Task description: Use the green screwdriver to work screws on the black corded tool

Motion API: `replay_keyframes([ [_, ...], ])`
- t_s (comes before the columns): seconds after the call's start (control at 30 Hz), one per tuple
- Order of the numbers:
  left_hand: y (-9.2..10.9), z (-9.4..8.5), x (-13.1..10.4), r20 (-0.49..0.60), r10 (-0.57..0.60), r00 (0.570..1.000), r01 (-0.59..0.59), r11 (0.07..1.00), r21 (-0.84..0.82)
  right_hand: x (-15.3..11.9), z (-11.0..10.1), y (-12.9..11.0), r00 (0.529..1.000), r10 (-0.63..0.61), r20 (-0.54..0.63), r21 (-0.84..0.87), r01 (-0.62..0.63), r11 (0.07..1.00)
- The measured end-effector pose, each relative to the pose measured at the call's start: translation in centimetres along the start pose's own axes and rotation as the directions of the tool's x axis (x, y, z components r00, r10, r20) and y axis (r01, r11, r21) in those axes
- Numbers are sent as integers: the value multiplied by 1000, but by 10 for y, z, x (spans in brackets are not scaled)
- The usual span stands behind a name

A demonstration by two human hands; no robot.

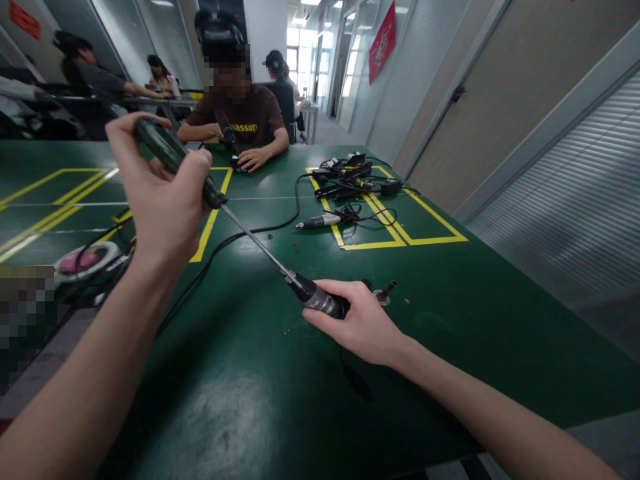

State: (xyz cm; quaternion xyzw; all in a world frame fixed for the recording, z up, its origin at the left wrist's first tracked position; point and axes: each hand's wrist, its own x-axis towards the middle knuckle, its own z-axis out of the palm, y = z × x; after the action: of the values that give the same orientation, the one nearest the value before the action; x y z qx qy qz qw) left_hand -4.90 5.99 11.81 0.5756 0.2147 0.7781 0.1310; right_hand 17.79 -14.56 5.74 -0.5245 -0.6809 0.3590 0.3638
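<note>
My left hand (163,180) is closed round the dark green handle of a long screwdriver (255,239), raised above the table. Its metal shaft slants down to the right, and the tip meets the front end of a black and grey cylindrical tool (323,298). That tool is pinched between the thumb and fingers of my right hand (363,320). A dark cord hangs below the right hand. Just beyond that hand, a small dark part on a round metal piece (384,295) lies on the table, partly hidden.
On the green table (225,413), a grey and black pen-like tool (320,221) lies near a heap of black cables (345,179) by yellow tape outlines. A white roll (87,260) sits at left. Across the table a person (240,113) handles a similar tool.
</note>
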Motion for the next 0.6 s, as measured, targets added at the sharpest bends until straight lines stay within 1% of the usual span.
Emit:
replay_keyframes([
  [0.1,-4,0,-6,-25,-41,999,41,999,27,1,0,0,1000,15,-12,-1,-15,1000],
  [0.17,-3,0,-9,-15,-75,997,75,996,41,2,-1,0,999,29,-21,-1,-29,1000],
  [0.27,-1,3,-15,-14,-69,998,70,997,26,3,-2,1,999,41,-27,-3,-41,999],
  [0.4,-4,11,-19,-123,60,991,-60,998,3,3,-2,1,998,36,-51,-10,-36,999],
  [0.5,-7,17,-19,-204,175,963,-172,985,32,4,-3,1,997,23,-79,-28,-25,999],
  [0.6,-4,14,-16,-218,276,936,-265,961,77,4,-3,1,994,4,-105,-53,-10,999],
])
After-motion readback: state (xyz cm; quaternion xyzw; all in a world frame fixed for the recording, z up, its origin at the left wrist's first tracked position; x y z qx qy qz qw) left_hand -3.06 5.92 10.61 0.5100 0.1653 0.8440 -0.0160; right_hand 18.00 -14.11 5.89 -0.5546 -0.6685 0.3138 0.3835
